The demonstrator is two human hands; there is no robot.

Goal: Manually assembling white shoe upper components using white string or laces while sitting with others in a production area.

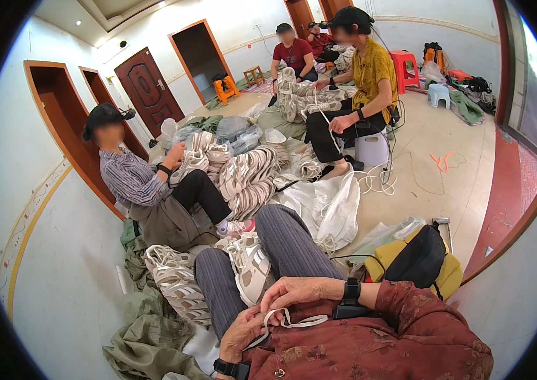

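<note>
A white shoelace (306,322) loops across my lap in front of my dark red patterned top. My left hand (243,330) is closed with its fingertips pinching the lace. Close against it, my right hand (290,291) is also closed, its thumb and fingers on the same lace. The exact grip points are partly hidden by the fingers. A beige and white sneaker (247,269) sits between my raised knees, just beyond both hands. Left of my leg leans a row of similar sneakers (180,285), nested together.
A large heap of sneakers (249,174) lies ahead, beside a white sack (332,215). Co-workers sit around it, one in a striped shirt (126,174), another in a yellow top (373,69). Green sacking (151,345) lies at my left, a yellow and black bag (423,256) at my right.
</note>
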